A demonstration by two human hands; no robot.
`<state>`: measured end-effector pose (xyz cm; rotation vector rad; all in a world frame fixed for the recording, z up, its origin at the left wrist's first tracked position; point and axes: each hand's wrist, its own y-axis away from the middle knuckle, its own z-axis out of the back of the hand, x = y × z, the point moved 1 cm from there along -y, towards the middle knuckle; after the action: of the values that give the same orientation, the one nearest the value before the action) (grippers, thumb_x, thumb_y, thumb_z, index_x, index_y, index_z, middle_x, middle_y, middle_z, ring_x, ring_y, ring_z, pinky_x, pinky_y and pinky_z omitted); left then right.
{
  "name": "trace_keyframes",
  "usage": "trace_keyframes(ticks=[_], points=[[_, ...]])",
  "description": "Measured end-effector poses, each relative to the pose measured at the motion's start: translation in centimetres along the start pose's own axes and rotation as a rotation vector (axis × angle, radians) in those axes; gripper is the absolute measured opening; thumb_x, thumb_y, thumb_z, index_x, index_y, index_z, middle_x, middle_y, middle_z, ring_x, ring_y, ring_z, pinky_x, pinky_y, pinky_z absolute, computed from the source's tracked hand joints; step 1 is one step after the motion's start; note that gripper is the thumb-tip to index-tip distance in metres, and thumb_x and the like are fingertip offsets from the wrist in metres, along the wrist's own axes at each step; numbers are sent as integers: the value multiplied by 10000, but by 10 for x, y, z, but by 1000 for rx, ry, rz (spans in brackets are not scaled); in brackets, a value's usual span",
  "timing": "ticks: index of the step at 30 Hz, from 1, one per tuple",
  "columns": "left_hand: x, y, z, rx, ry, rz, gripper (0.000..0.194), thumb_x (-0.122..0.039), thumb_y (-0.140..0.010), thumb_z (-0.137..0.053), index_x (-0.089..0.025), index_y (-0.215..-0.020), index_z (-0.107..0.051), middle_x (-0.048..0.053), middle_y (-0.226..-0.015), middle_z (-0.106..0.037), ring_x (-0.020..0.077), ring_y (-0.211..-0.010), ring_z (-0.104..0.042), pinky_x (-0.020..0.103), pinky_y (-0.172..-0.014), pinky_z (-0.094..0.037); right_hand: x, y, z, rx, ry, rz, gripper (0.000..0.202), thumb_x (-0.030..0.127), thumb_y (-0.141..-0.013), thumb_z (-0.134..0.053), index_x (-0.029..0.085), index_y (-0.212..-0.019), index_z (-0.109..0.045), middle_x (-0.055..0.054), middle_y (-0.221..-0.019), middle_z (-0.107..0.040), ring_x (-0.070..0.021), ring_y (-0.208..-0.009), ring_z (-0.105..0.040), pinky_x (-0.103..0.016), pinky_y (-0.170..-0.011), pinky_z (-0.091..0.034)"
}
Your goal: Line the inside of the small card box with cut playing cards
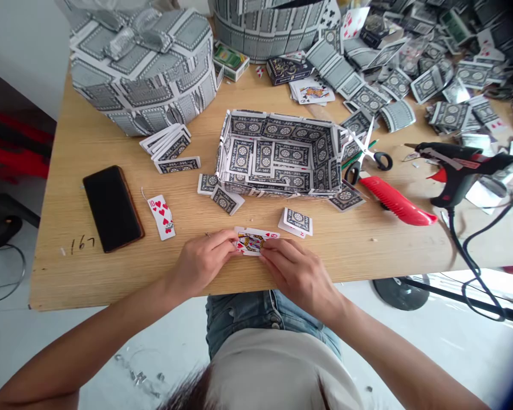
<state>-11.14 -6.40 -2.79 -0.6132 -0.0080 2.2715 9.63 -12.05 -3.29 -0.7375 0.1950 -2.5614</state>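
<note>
A queen of hearts playing card (251,241) lies sideways, face up, at the table's front edge. My left hand (205,257) pinches its left end, and my right hand (297,267) grips the right end, its fingers covering part of the face. Just beyond my right hand rests a folded playing card (297,221). Further back stands an open box made of playing cards (277,185), its walls and floor covered in dark card backs. Two bent cards (226,199) lie by its front left corner. To the left is a cut ten of hearts (162,217).
A black phone (113,208) lies at the left. Scissors (370,154), a red-handled tool (397,199) and a black glue gun (457,165) with its cable are at the right. Large card-covered containers (145,74) stand behind, beside a heap of cards (436,80).
</note>
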Motion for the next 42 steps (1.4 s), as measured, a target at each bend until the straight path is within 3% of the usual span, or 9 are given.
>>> trace_keyframes(ticks=[4,16,23,25,28,30,32,37,42], points=[[5,-8,0,20,66,60,179,-277,-918,-581,-182,-785,-654,10,-916,-720,148,-862,-641,319,-833,-418,4,-7,-1,-63,2,-79,157,125,-933,-505,145,-911,-659,-98,-928,-698,-194,-845,-651,-299,-721,-550],[1,-18,-4,119,-76,157,184,-320,-894,-600,-161,-801,-607,65,-929,-634,232,-852,-554,380,-737,-417,6,-15,-2,-17,-90,-280,146,164,-935,-502,171,-837,-610,-70,-867,-624,-172,-754,-626,-274,-659,-510],[-19,-2,12,-249,-29,-63,69,-176,-859,-654,-167,-903,-601,109,-1158,-617,210,-1063,-567,357,-928,-452,3,-12,14,-54,-289,-138,93,123,-941,-484,177,-950,-560,-103,-1027,-649,-187,-946,-627,-318,-830,-518],[-28,0,16,-340,28,21,69,-179,-859,-656,-182,-896,-597,101,-1137,-634,204,-1050,-579,351,-921,-460,6,-11,20,-111,-358,-138,86,126,-937,-506,185,-975,-557,-79,-1025,-671,-172,-945,-634,-299,-831,-512],[-35,-4,11,-369,281,327,85,-209,-876,-642,-205,-936,-583,60,-1072,-677,183,-1012,-624,338,-895,-489,5,-12,24,-176,-437,-343,44,195,-941,-543,201,-940,-587,-9,-843,-694,-120,-731,-636,-225,-674,-506],[-37,-10,4,-363,422,445,263,-243,-858,-672,-220,-1097,-566,37,-1051,-694,157,-939,-662,314,-872,-514,2,-14,24,-192,-469,-492,67,249,-935,-564,208,-938,-617,11,-792,-694,-102,-624,-604,-207,-581,-482],[-39,-15,-1,-354,443,430,373,-248,-836,-699,-232,-1182,-559,25,-1039,-704,139,-883,-676,293,-862,-526,-2,-16,26,-206,-509,-551,98,273,-924,-579,210,-969,-638,6,-833,-703,-103,-625,-604,-207,-562,-477],[-41,-25,-1,-323,356,301,254,-213,-821,-708,-220,-1072,-670,9,-967,-722,128,-879,-666,250,-829,-532,-10,-16,31,-202,-563,-463,85,246,-869,-662,213,-942,-690,16,-804,-698,-100,-625,-578,-220,-617,-489],[-42,-29,-2,-365,340,306,284,-213,-803,-724,-209,-1084,-688,7,-956,-731,114,-831,-677,223,-786,-544,-15,-13,30,-182,-579,-382,298,240,-837,-706,261,-1134,-700,5,-854,-692,-119,-685,-602,-245,-663,-506]])
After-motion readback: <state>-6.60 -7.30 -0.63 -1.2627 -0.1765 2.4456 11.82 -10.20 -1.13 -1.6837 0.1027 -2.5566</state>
